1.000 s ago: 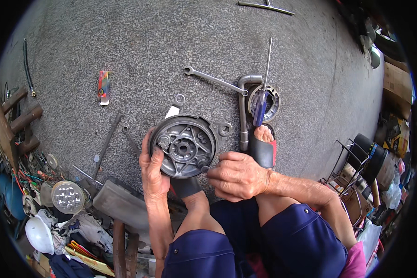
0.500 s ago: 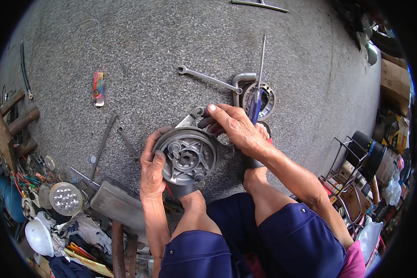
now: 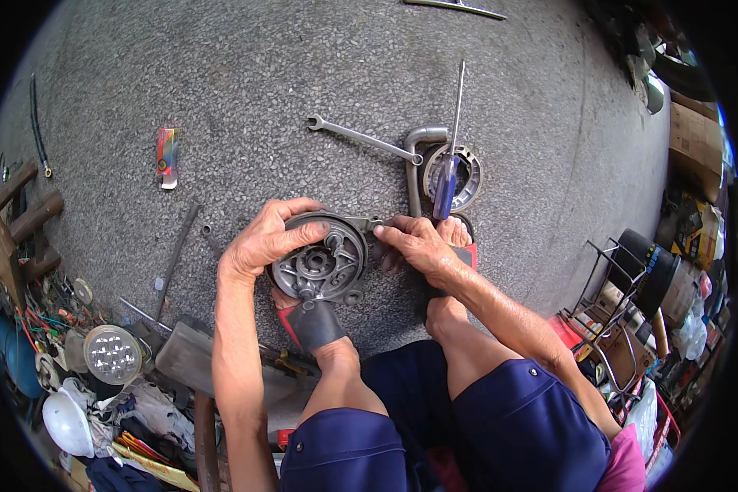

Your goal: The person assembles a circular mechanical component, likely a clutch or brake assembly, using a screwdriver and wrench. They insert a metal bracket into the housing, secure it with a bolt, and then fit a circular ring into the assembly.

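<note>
A round grey metal drum plate [image 3: 320, 264] with a hub and ribs lies on the ground between my feet, above my left sandal [image 3: 313, 321]. My left hand [image 3: 262, 239] curls over its upper left rim and grips it. My right hand [image 3: 414, 244] pinches a small metal lever arm [image 3: 364, 221] that sticks out at the plate's upper right. A blue-handled screwdriver [image 3: 448, 176] lies across a ring-shaped metal part [image 3: 454, 175] just above my right hand.
A silver wrench [image 3: 361, 138] and a bent grey pipe [image 3: 415, 160] lie above the plate. A small coloured lighter [image 3: 166, 154] lies at the left. Tools, a round lamp [image 3: 111, 354] and clutter fill the lower left; a wire rack [image 3: 611, 303] and boxes stand at the right.
My right hand came off my knee, reached up over the plate, then settled on the lever arm at its upper right. My left hand moved onto the plate's upper rim.
</note>
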{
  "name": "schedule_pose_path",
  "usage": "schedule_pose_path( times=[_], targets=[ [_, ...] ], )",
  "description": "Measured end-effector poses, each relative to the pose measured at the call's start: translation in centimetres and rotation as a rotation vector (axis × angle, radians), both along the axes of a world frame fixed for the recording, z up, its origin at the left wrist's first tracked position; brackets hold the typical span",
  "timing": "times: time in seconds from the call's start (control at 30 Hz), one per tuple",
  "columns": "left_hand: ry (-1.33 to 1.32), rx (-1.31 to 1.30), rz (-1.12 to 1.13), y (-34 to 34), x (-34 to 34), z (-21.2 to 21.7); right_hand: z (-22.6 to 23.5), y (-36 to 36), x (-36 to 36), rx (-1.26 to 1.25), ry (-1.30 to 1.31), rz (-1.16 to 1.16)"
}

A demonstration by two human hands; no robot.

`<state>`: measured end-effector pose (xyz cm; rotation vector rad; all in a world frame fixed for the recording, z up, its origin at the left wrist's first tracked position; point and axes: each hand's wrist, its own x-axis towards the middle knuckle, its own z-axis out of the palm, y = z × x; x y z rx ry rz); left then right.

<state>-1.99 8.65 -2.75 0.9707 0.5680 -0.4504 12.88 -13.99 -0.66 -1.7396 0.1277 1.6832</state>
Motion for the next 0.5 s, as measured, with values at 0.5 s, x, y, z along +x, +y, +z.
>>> schedule_pose_path(
  times=[0.5],
  targets=[
    [-0.078, 0.507, -0.152, 1.6, 5.9, 1.8, 2.3, -0.3, 7.1, -0.248, -1.158, 0.535]
  ],
)
